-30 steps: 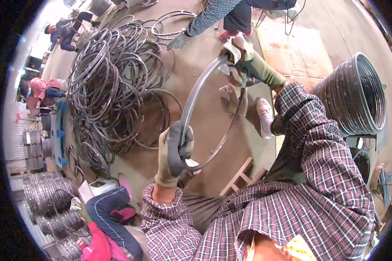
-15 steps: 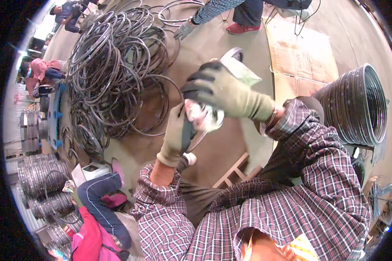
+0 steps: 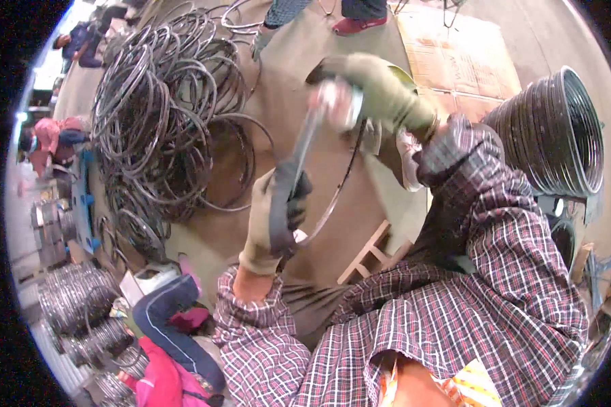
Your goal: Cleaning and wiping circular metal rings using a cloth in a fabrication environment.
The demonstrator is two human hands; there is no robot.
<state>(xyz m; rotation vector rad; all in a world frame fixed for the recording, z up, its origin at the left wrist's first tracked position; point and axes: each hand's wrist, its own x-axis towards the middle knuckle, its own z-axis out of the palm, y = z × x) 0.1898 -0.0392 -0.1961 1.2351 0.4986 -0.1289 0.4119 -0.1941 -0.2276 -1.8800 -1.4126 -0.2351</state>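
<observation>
My left hand (image 3: 275, 217), in a grey-and-black work glove, is closed round a thin grey metal wheel rim (image 3: 305, 149). The rim rises from that fist toward my right hand, and another stretch of it curves back down to a pale spot beside the left fist. Farther out and to the right, my gloved right hand (image 3: 380, 88) presses a crumpled white-and-red cloth (image 3: 339, 105) against the rim's upper part. Motion blurs the cloth and the right fingers, and the rim's far part is hidden behind them.
A tangled heap of rims (image 3: 163, 108) lies at left. To the right stands a neat rim stack (image 3: 536, 129) beside flat cardboard (image 3: 455, 54). A wooden frame (image 3: 370, 254) is near my legs. One co-worker sits lower left; another's gloved hand (image 3: 261, 42) reaches in at the top.
My hands have moved apart: the right went up and away with the cloth, while the left came slightly nearer. More of the rim now shows between them.
</observation>
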